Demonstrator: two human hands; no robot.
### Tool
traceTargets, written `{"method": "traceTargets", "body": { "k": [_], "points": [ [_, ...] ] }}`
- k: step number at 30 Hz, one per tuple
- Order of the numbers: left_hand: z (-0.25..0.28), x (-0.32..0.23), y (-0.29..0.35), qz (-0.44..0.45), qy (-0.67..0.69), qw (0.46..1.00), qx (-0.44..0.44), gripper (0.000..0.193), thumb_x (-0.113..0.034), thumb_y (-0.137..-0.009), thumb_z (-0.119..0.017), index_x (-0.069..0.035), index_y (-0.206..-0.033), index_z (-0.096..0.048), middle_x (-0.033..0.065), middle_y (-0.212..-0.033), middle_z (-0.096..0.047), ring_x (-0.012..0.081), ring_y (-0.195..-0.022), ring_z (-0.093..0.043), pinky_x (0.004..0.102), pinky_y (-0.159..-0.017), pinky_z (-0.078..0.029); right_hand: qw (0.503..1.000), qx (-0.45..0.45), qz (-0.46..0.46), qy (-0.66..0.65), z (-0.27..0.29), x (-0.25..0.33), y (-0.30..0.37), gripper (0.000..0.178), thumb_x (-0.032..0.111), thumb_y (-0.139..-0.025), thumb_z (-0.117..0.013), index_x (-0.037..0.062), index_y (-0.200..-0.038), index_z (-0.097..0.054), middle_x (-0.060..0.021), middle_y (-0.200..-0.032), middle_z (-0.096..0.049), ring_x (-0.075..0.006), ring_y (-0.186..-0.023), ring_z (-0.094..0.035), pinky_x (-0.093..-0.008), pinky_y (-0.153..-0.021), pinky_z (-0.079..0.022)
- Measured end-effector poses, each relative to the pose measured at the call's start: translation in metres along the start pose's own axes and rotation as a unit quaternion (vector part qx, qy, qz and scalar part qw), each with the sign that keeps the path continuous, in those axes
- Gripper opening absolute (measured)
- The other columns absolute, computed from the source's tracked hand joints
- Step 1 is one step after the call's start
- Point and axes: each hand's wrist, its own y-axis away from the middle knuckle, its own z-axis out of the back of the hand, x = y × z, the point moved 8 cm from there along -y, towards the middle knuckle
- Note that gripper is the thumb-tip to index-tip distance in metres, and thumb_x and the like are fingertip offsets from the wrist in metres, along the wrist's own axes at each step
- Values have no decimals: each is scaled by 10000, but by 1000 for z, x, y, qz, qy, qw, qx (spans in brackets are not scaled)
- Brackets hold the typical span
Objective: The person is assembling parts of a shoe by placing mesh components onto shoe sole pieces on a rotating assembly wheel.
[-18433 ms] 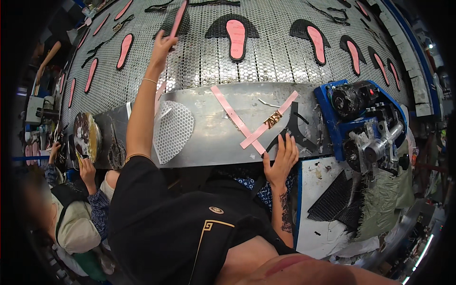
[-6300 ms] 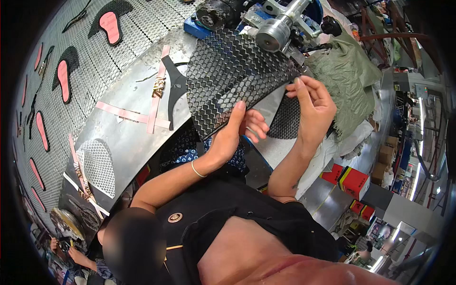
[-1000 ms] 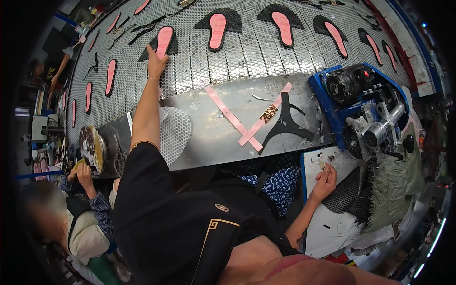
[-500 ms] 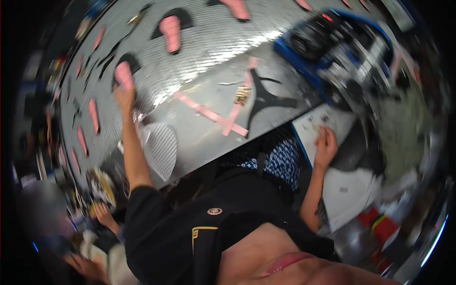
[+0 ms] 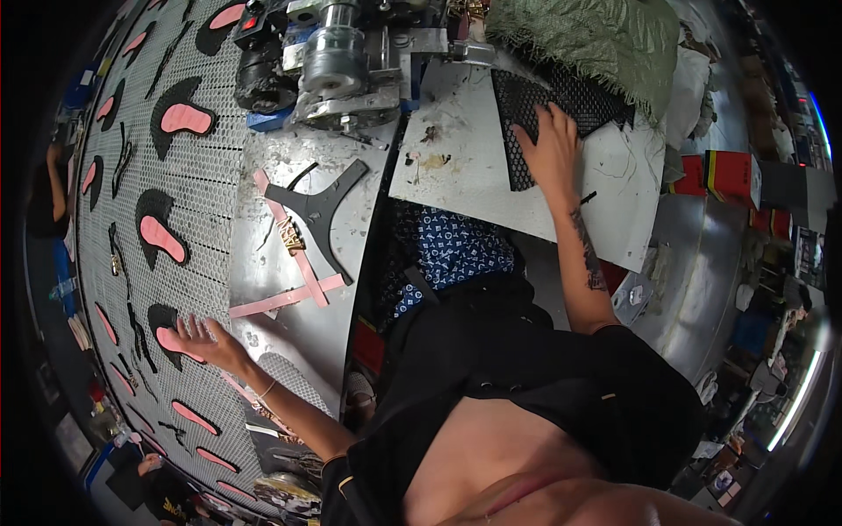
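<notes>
Both hands flat, fingers spread: left (image 5: pixel 203 337), right (image 5: pixel 550 151).

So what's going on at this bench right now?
A person is working with both arms spread wide. The left hand lies open on a perforated conveyor belt, its fingers touching a black shoe-sole piece with a pink insert; many more such pieces lie along the belt. The right hand rests flat on a black mesh sheet on a white board. Between them, a black Y-shaped cutout and crossed pink strips lie on a metal plate. Neither hand grips anything.
</notes>
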Motion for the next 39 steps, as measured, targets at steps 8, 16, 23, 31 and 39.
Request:
{"method": "traceTargets", "body": {
  "k": [8,16,23,31,39],
  "points": [
    [-120,-128,67,-61,211,959,181,432,34,-862,-502,52,-1292,-459,172,-1222,-574,253,-1074,-602,350,-931,-472,987,-110,34,-112,32,3,-2,154,128,-831,-702,35,-953,-695,-119,-1259,-557,-313,-1238,-440,-446,-1027,-346],
    [-194,-280,139,-22,476,789,389,575,-272,-870,-635,47,-1318,-468,225,-1352,-469,340,-1259,-442,395,-1067,-318,923,-63,227,-306,127,121,42,378,204,-753,-757,149,-1125,-716,-148,-1352,-500,-341,-1299,-379,-438,-1090,-281],
    [-185,-272,127,28,363,823,436,302,-136,-991,-451,42,-1196,-583,96,-928,-668,116,-799,-576,263,-735,-470,858,23,99,-503,95,91,24,726,440,-871,-657,14,-1405,-411,-207,-1430,-403,-310,-1301,-410,-425,-1082,-305],
    [-184,-260,135,92,408,757,503,304,-163,-989,-473,36,-1187,-591,77,-908,-679,109,-798,-593,252,-753,-470,714,272,-6,-645,77,92,25,413,180,-897,-674,-17,-1246,-573,-99,-982,-698,-118,-921,-633,-244,-852,-480],
    [-179,-242,142,71,306,779,543,310,-201,-995,-486,27,-1162,-612,25,-791,-629,74,-701,-520,239,-643,-432,781,148,-46,-605,82,88,21,161,62,-923,-605,-55,-1011,-672,-90,-868,-703,-116,-734,-637,-238,-714,-505]
  ]
}}
